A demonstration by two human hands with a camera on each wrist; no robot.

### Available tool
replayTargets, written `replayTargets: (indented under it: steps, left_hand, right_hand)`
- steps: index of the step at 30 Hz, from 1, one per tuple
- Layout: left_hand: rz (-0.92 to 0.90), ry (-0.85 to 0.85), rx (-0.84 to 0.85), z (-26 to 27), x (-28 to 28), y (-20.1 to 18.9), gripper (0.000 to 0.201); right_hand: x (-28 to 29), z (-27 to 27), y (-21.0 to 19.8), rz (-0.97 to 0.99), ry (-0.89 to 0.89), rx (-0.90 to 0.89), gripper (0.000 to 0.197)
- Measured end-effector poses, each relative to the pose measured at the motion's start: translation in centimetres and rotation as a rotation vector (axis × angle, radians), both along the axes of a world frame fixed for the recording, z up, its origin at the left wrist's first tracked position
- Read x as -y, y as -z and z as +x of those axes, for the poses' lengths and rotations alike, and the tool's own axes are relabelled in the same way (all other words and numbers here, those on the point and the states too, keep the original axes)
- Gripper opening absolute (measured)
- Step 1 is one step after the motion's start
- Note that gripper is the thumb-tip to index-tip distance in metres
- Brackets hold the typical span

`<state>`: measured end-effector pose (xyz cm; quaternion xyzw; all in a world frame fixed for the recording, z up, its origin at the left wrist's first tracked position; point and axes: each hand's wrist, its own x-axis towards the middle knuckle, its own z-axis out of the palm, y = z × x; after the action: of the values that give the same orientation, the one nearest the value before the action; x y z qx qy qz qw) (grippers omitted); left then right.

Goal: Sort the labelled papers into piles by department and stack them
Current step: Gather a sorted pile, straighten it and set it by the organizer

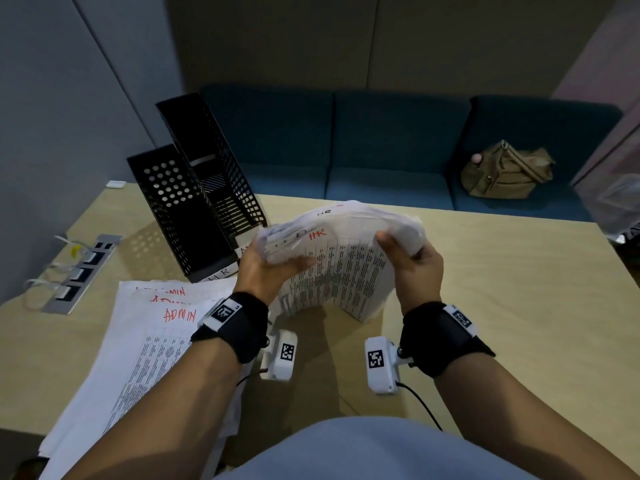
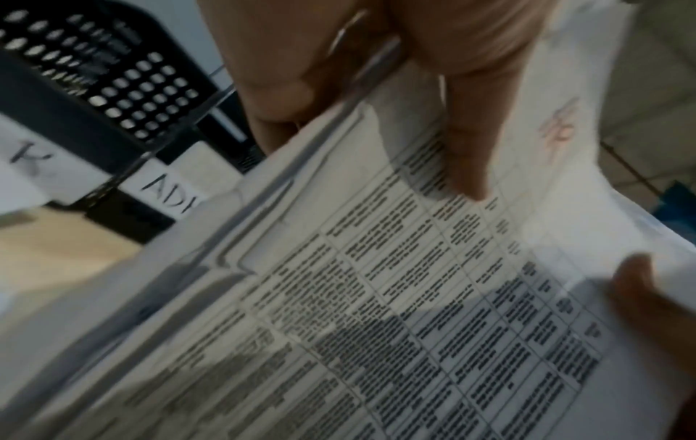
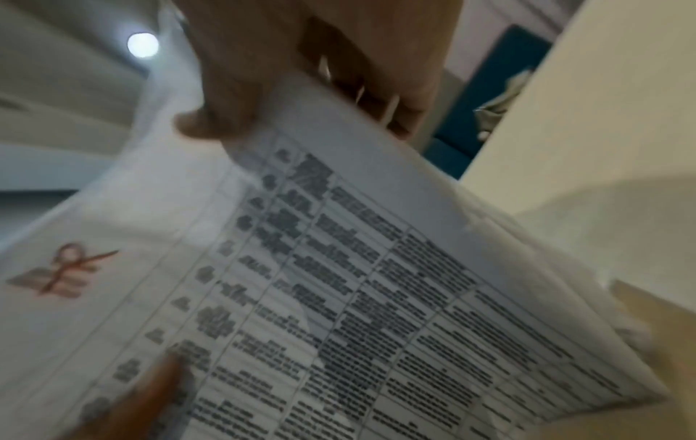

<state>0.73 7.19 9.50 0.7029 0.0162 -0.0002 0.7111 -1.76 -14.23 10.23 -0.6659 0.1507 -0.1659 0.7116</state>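
Near the centre of the head view, both hands hold a thick sheaf of papers [image 1: 341, 258] lifted above the desk [image 1: 502, 306], its top sheet marked "HR" in red. The left hand [image 1: 266, 268] grips the sheaf's left edge, thumb on top and fingers curled beneath; the right hand [image 1: 414, 261] pinches the right edge, thumb on the printed face, and the sheets bow downward toward the viewer. In the left wrist view the left thumb [image 2: 467, 143] lies flat on a printed table; in the right wrist view the right thumb [image 3: 211, 119] presses the page edge. At lower left of the head view a loose pile [image 1: 138, 348] marked "ADMIN" in red lies fanned on the desk, partly under the left forearm. Two black perforated file holders [image 1: 194, 188] stand at upper left, the nearer one labelled "HR". A power strip [image 1: 79, 271] sits at the left edge, and a tan bag [image 1: 505, 171] rests on the blue sofa [image 1: 381, 150] behind the desk.
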Motion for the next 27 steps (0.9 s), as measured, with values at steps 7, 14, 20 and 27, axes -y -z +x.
replayTargets:
  steps: [7,14,20,27]
  left_hand:
    - [-0.171,0.058,-0.016,0.4,0.2,-1.0,0.045]
    - [-0.164,0.087,-0.025,0.3,0.3,-1.2,0.049]
    - [-0.204,0.021,0.014,0.7,0.6,-1.5,0.042]
    - [0.021,0.072,-0.177,0.4,0.3,3.4,0.048]
  right_hand:
    - [0.2,1.4,-0.6,0.125,-0.176,-0.110,0.035]
    - [1.3,1.0,-0.9,0.132,-0.177,-0.083,0.031]
    - [0.7,1.0,-2.3,0.083,-0.204,-0.015,0.022]
    - [0.4,0.2,-0.6,-0.037,-0.234,-0.127,0.031]
